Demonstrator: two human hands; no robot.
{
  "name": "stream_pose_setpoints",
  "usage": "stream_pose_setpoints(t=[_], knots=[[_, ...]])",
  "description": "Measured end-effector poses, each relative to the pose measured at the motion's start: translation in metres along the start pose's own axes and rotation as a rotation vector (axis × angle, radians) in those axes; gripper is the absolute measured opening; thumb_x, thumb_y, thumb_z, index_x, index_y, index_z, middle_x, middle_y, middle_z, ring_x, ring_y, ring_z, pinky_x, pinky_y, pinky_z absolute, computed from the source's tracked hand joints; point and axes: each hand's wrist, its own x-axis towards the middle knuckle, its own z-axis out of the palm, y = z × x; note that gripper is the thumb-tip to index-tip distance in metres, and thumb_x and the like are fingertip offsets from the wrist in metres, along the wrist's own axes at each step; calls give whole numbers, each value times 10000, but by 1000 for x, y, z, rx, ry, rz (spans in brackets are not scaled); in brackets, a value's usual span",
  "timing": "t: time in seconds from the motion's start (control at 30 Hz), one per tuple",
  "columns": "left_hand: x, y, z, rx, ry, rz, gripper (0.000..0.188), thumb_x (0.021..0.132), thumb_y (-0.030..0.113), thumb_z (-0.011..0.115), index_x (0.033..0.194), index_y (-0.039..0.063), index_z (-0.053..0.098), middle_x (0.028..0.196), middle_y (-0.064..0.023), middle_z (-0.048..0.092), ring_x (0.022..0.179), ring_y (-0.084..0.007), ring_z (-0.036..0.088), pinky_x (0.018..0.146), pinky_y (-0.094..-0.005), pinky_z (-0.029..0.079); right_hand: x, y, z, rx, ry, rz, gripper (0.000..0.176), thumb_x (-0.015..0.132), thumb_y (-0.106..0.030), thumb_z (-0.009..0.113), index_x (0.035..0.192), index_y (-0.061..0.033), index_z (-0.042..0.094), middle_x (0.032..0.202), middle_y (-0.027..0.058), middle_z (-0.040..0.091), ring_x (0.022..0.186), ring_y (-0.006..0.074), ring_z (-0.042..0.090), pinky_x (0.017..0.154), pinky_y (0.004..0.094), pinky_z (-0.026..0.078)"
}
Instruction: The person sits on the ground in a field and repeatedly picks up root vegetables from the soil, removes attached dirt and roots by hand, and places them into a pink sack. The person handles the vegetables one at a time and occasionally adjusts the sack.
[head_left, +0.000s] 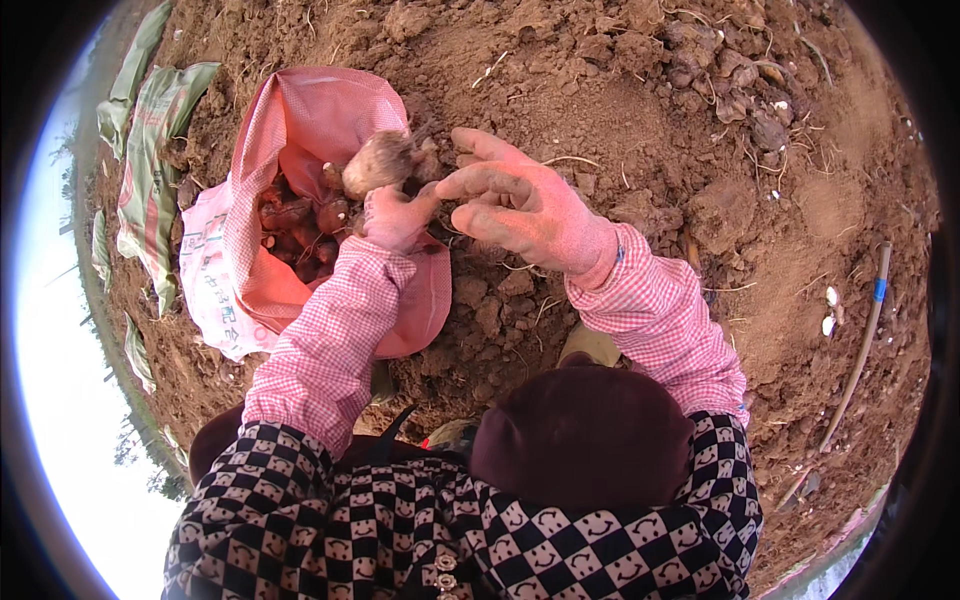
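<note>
My left hand (397, 214), in a pink glove, grips a brown, rounded root crop (379, 163) with soil and roots on its far end, over the right side of a pink woven sack (247, 247). Inside the open sack lie several reddish-brown root pieces (300, 232). Just right of the left hand is my right hand (517, 199), in a soiled pink glove, its fingers apart and curved, with nothing seen in them. Its fingertips are close to the left thumb; whether they touch is unclear.
Loose brown soil (465, 322) surrounds the sack. Green woven sacks (157, 165) lie at the far left. Clumps of soil-covered roots (742, 97) sit at the upper right. A long thin stick with blue tape (870, 322) lies on the ground at right.
</note>
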Motion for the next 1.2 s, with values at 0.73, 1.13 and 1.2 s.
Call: stream_pose_setpoints(t=[0.73,1.13,1.2], knots=[[-40,8,49,804,-305,282,631,781,163,622,1360,40,401,1391,-219,386,1244,-398,426,1054,-451,343,23,-44,-209,-960,1096,-65,779,790,-310,723,1393,10,346,1382,239,419,1312,344,401,1114,423,308],[-5,6,-43,-908,-382,-481,402,974,280,459,1269,8,465,926,-139,660,734,-233,660,637,-337,543,47,-23,-351,-954,752,163,711,719,-235,796,1345,-119,479,1273,142,539,1201,263,509,1008,371,424],[-17,1,-68,-874,-199,-530,407,985,288,430,1271,1,462,977,-141,661,809,-237,668,677,-333,555,48,-29,-362,-948,687,215,680,713,-179,775,1329,-119,493,1239,133,561,1143,233,537,972,341,441]])
